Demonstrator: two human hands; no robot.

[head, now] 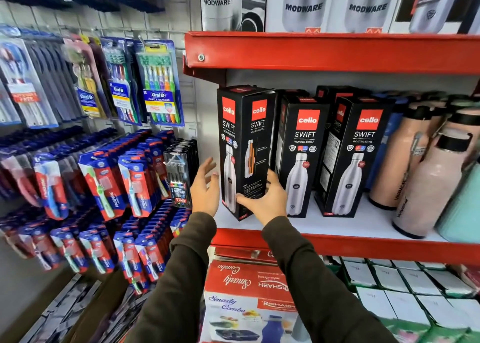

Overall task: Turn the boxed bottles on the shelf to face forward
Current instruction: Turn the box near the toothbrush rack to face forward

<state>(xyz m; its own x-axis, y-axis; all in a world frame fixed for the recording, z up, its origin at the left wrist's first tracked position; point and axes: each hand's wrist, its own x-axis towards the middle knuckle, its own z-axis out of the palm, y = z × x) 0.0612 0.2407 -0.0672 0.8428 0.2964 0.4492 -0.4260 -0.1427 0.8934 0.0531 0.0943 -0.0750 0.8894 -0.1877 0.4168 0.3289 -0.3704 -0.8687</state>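
While both dark sleeves reach up from the bottom of the view, the right hand (267, 199) cups the lower front of the leftmost Cello Swift box (244, 150), thumb across its face and fingers wrapped round its right edge. The left hand (206, 186) hovers just beside that box's left side, fingers spread and loose, holding nothing. The box stands on the white shelf board (350, 225) turned at an angle, one corner forward so two printed faces show. Just right of it stand two more Cello Swift boxes (301, 155) (355, 155), their bottle-printed fronts towards the viewer, with further black boxes behind. Farther right are pink flasks (426, 186). Toothbrush packs (158, 83) hang on the left wall.
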